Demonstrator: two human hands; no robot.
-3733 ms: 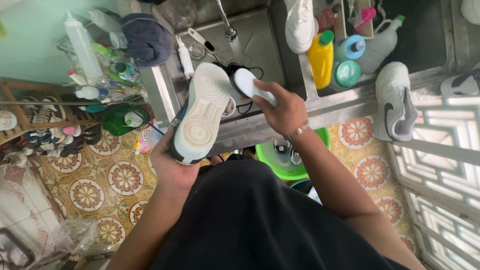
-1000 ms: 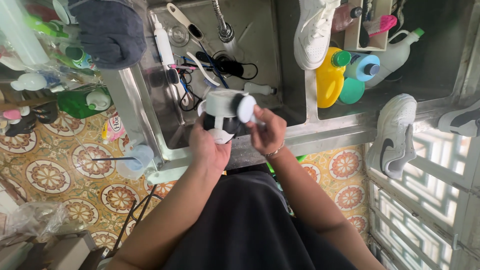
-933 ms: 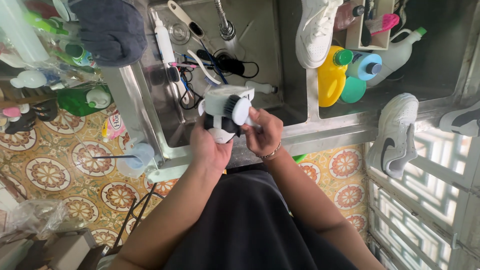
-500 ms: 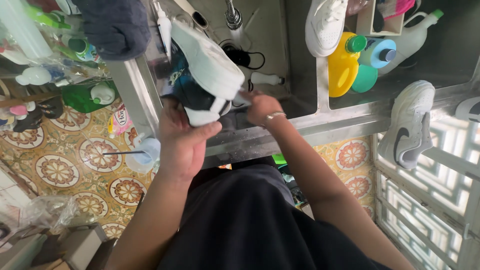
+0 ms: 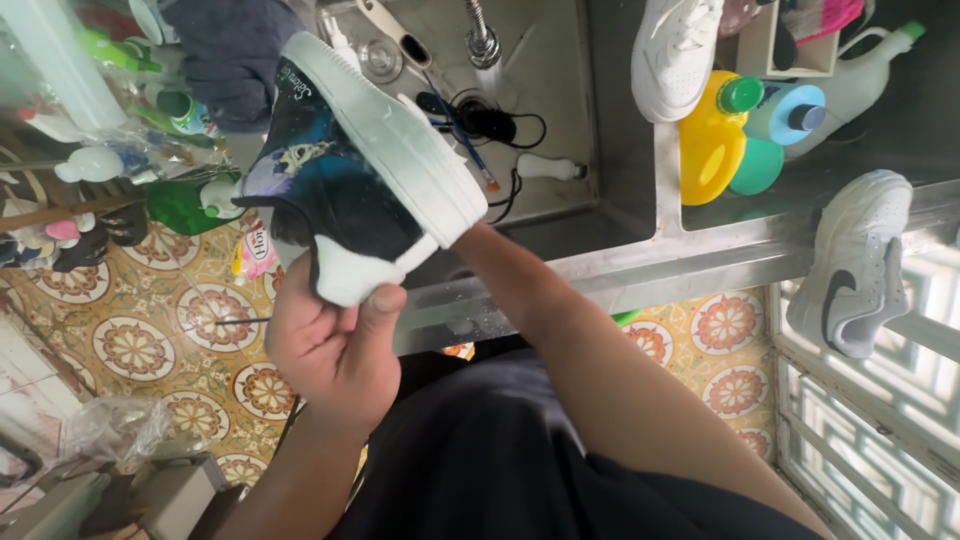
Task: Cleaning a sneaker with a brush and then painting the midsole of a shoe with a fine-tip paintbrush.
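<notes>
White sole up: the left hand (image 5: 335,345) was clamped on the heel of a dark painted sneaker (image 5: 350,170), held tilted over the steel sink's (image 5: 560,215) left edge. Right hand was hidden behind the shoe, only the forearm showed, so I could not tell its grip. Sole looked clean, no suds visible; I'd judge scrubbing mostly done, rinse and upper check left. 2 other white sneakers sat aside: 1 (image 5: 675,50) on the divider, 1 (image 5: 850,260) on the ledge at right, near the yellow bottle (image 5: 705,145). Brushes (image 5: 460,140) lay in the basin. Versus 0.5 s ago: shoe was lifted higher and rolled further, and the right hand, visible then, went behind it.
</notes>
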